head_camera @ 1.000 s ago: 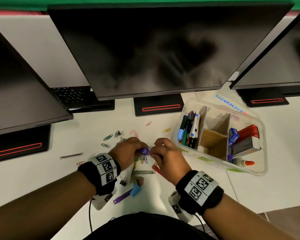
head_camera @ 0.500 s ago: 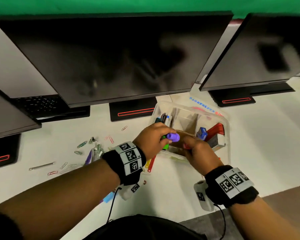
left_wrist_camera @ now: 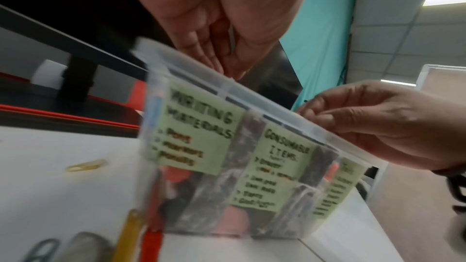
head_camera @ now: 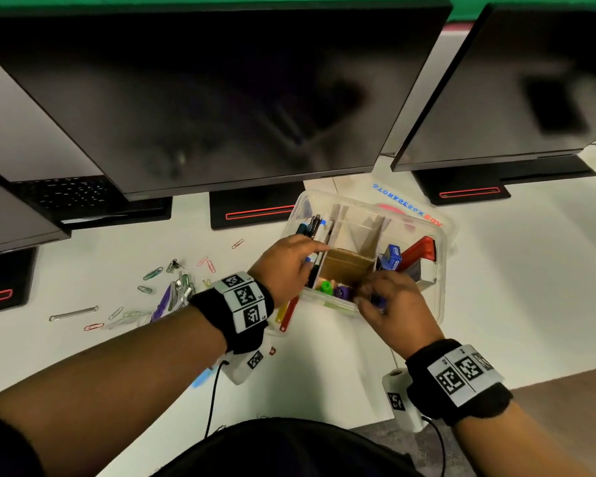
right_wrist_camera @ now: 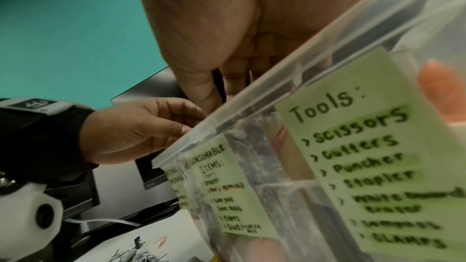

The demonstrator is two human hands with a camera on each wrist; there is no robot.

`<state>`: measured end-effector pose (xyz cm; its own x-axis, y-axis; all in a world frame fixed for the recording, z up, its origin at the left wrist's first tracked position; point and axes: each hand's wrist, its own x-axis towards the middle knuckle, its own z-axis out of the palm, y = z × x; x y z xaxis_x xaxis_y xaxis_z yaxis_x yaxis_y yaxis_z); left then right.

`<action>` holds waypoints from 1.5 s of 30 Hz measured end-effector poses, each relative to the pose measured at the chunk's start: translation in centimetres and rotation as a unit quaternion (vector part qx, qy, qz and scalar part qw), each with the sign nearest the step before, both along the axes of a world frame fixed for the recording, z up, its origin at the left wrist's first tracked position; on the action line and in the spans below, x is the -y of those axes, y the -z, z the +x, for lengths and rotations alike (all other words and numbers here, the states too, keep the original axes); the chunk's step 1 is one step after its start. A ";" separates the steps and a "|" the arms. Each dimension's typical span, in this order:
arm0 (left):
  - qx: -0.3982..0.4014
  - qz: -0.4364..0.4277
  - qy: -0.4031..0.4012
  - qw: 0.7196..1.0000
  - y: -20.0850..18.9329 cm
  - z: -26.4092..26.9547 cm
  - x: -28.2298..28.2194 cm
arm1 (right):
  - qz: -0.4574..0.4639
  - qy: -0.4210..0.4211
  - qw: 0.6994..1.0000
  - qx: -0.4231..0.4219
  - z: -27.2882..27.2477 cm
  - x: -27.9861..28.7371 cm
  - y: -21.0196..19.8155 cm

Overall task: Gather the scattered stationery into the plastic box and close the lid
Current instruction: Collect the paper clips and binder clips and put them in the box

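The clear plastic box [head_camera: 441, 270] stands open on the white desk, with pens [head_camera: 315, 228] in its left compartment and a red stapler [head_camera: 420, 251] at the right. A green piece [head_camera: 326, 287] and a purple piece [head_camera: 341, 292] lie in the front middle compartment. My left hand [head_camera: 310, 266] hovers over the box's left part with relaxed fingers [left_wrist_camera: 214, 63] that hold nothing. My right hand [head_camera: 369, 297] curls over the front rim [left_wrist_camera: 252, 95]; its fingertips dip inside, out of sight. The lid [head_camera: 410, 210] lies behind the box.
Coloured paper clips [head_camera: 152, 273], a metal bar [head_camera: 73, 313] and a purple strip [head_camera: 162, 301] lie scattered left of the box. Red and yellow strips [head_camera: 288, 315] lie at its front left corner. Dark monitors [head_camera: 203, 98] stand close behind. The desk edge [head_camera: 496, 376] runs at the lower right.
Both hands came from the clip pile at the left to the box. The purple and green pieces left my left hand and now lie in the middle compartment.
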<state>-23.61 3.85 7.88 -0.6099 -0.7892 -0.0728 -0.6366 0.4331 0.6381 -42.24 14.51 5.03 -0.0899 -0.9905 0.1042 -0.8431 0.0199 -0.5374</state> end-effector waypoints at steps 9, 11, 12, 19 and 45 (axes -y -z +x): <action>0.155 0.040 -0.027 0.987 2.4 10.8 1.6 | -0.046 -0.135 0.989 -0.046 6.6 1.9 -1.6; 0.222 0.094 0.002 0.970 3.3 13.6 0.9 | 0.014 -0.204 0.977 -0.056 9.5 2.4 -1.2; 0.236 0.114 0.010 0.965 3.8 14.5 0.4 | 0.056 -0.230 0.969 -0.066 10.7 2.6 -1.0; 0.240 0.149 0.081 0.956 6.1 16.6 -3.3 | 0.290 -0.223 0.911 -0.193 13.7 4.7 4.1; 0.173 0.104 0.100 0.974 7.7 19.1 -3.3 | 0.172 -0.189 0.958 -0.133 21.4 10.7 6.7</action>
